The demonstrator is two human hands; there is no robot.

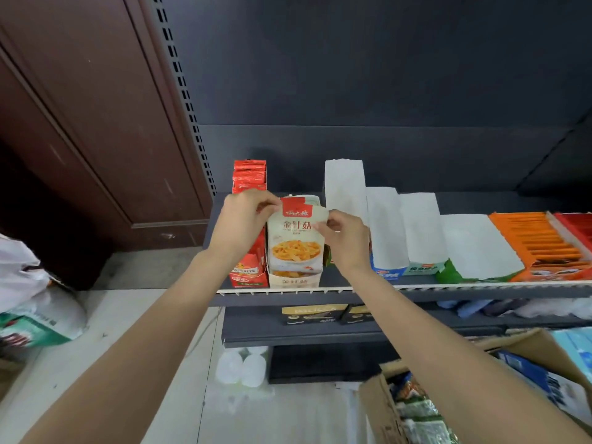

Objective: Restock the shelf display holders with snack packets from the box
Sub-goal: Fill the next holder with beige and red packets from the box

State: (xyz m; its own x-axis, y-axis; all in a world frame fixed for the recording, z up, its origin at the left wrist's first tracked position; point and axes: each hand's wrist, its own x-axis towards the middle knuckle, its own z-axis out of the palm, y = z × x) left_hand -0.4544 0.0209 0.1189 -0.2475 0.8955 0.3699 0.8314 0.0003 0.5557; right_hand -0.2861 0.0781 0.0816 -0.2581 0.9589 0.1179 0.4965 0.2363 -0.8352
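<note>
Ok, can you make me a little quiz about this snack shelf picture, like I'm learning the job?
1. True or false: both hands are pinching the top of the same snack packet.
2. What stands right beside the cream display holder on the shelf's left end? A) a red holder B) a blue bottle C) a green basket
3. Fill in: the cardboard box of packets sits low in the picture, on the ____ side.

Key
1. True: the left hand and right hand each pinch a top corner.
2. A: the red holder of red packets.
3. Right.
</note>
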